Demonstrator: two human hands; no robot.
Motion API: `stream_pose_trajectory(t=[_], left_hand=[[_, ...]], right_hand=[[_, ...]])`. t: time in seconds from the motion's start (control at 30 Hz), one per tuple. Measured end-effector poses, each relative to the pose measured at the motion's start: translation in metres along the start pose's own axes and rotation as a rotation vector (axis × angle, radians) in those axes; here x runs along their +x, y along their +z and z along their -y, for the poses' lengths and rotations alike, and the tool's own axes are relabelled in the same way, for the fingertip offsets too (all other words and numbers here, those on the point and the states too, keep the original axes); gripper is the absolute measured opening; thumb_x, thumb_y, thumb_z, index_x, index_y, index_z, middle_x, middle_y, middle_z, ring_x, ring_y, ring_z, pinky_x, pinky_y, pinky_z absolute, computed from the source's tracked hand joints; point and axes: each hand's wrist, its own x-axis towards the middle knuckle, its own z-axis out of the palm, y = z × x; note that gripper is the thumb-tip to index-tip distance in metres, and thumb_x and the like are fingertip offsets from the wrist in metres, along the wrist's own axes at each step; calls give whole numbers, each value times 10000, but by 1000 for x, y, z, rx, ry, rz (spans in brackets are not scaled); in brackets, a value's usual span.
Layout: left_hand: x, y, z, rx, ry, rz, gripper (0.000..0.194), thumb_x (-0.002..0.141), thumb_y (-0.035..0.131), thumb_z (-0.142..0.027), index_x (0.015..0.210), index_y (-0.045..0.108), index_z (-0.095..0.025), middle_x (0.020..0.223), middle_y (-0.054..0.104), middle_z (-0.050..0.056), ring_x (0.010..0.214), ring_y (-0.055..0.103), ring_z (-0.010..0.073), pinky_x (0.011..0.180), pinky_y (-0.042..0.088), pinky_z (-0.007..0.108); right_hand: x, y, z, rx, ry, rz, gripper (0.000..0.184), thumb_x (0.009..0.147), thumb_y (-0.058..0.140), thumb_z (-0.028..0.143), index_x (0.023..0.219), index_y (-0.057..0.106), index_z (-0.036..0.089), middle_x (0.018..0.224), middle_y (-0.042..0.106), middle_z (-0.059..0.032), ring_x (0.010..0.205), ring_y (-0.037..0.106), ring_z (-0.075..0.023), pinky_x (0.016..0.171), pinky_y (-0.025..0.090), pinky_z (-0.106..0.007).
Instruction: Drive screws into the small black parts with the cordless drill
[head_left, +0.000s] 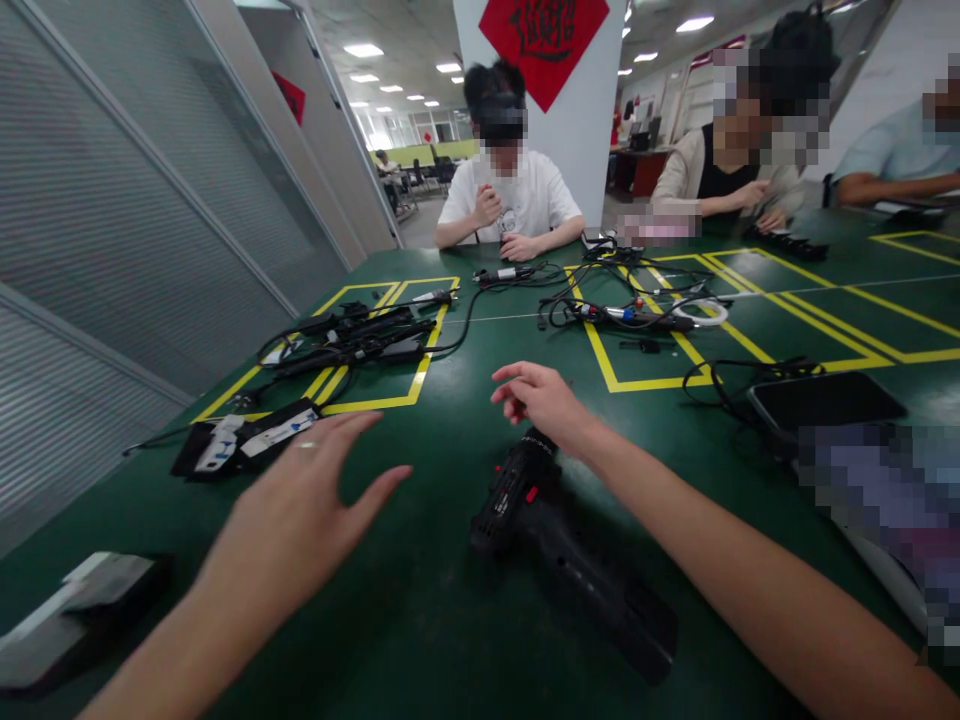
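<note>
A black cordless drill lies on its side on the green table, its chuck end pointing away from me and its handle toward me. My right hand is just beyond the chuck and partly hides it; whether the two touch I cannot tell. Its fingers are loosely bent and apart, with nothing seen in them. To the left of the drill, my left hand hovers with thumb and fingers spread, holding nothing. Just past that hand lie black pieces with white labels.
Black cables and tools lie inside yellow tape at the left, with more cables at centre right. A black tablet-like device lies to the right. A grey-and-black object sits near left. Co-workers sit across the table.
</note>
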Motion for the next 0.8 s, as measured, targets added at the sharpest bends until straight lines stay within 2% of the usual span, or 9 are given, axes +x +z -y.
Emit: stream_pose_trajectory(t=[0.07,0.13,0.23,0.4,0.53,0.67,0.73,0.8], left_hand=[[21,23,-38,-72,166,32,585,858,578,-431,1382,393,-248,1393,491,92,1261,503,277,1069,436,447],[38,41,-69,-161,271,46,477,868,560,-309,1326,450,-234,1353,517,91,1223,532,252,1042,467,412],[54,57,-90,-240,313,66,379,862,497,-156,1238,521,-199,1285,548,100,1181,551,233,1020,484,387],[54,64,-91,-305,280,47,347,858,501,-130,1195,556,-189,1202,569,93,1097,582,225,956,514,373],[50,64,-92,-322,246,-21,390,838,507,-96,1210,560,-197,1171,581,81,1045,599,207,925,520,348],[48,61,-90,-327,219,-8,377,842,512,-116,1205,581,-192,1134,597,75,983,616,193,887,528,331],[48,56,-82,-301,196,-15,344,853,529,-164,1188,602,-195,1126,603,75,976,618,198,886,525,339],[47,49,-65,-250,149,-29,303,862,553,-239,1152,633,-201,1136,613,78,997,617,215,911,514,357]], right_hand=[[-10,14,3,191,99,95,192,828,469,102,973,565,183,760,659,-14,585,634,-123,554,509,-255],[-17,21,3,275,136,113,235,801,503,80,995,565,197,756,664,1,598,644,-133,571,525,-268],[-19,19,-4,287,90,94,373,705,476,-10,994,603,189,783,671,12,601,619,-111,563,505,-230],[-16,9,-7,250,132,91,539,662,447,-30,1135,591,185,795,684,11,647,632,-128,593,507,-237],[-17,11,-2,208,138,49,500,690,479,-10,1144,583,173,831,685,-8,664,631,-133,584,501,-234],[-19,18,-1,146,208,45,480,764,535,64,1231,490,163,794,656,-11,625,624,-150,572,522,-276],[-19,18,-3,68,162,78,492,798,570,130,1273,447,161,814,650,-23,684,640,-171,605,538,-303],[-19,13,-7,-65,16,42,460,832,571,198,1274,449,162,854,653,-41,750,645,-187,654,542,-324]])
